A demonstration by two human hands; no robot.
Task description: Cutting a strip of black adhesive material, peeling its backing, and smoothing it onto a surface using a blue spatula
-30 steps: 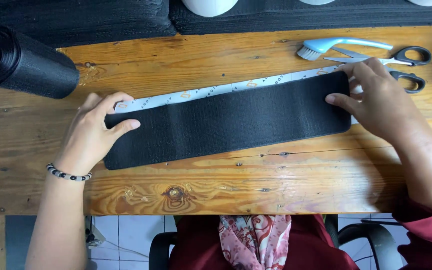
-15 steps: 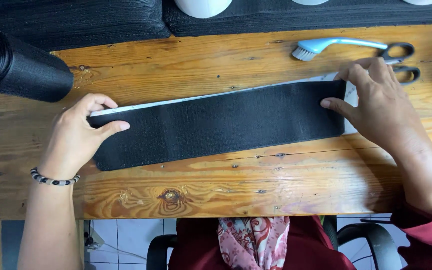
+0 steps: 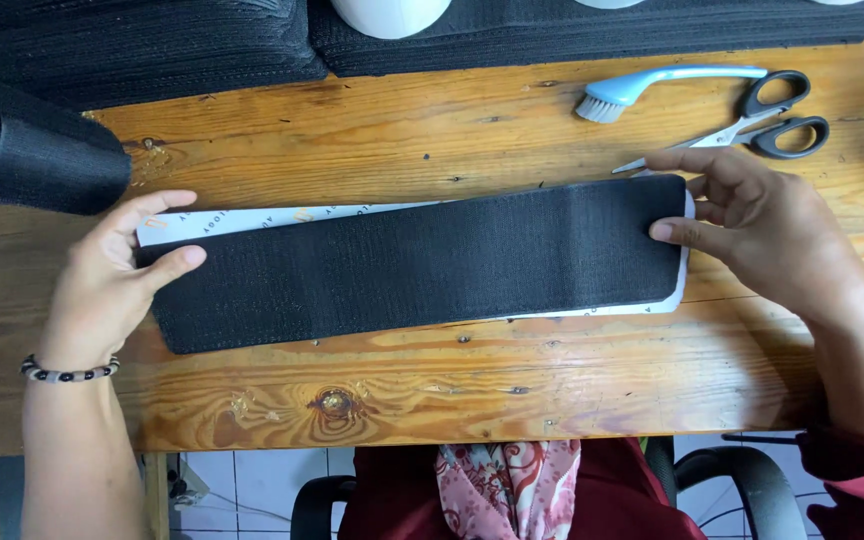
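Left hand [image 3: 112, 285]: bare forearm, one wrist bracelet of small black and white beads [image 3: 67, 372]. Right hand [image 3: 767, 235]: no jewellery; dark red sleeve [image 3: 857, 480] at the forearm. Torso: dark red garment [image 3: 612, 495], red-and-cream patterned scarf [image 3: 507, 485].

A single view comes from a camera worn on the person's head, looking almost straight down at the wooden counter [image 3: 432, 130] from close above. The person's lap and chair fill the bottom edge, while the counter's far side runs off the top. Both grips come in from the lower corners, the left hand [image 3: 112, 285] and the right hand [image 3: 762, 235].
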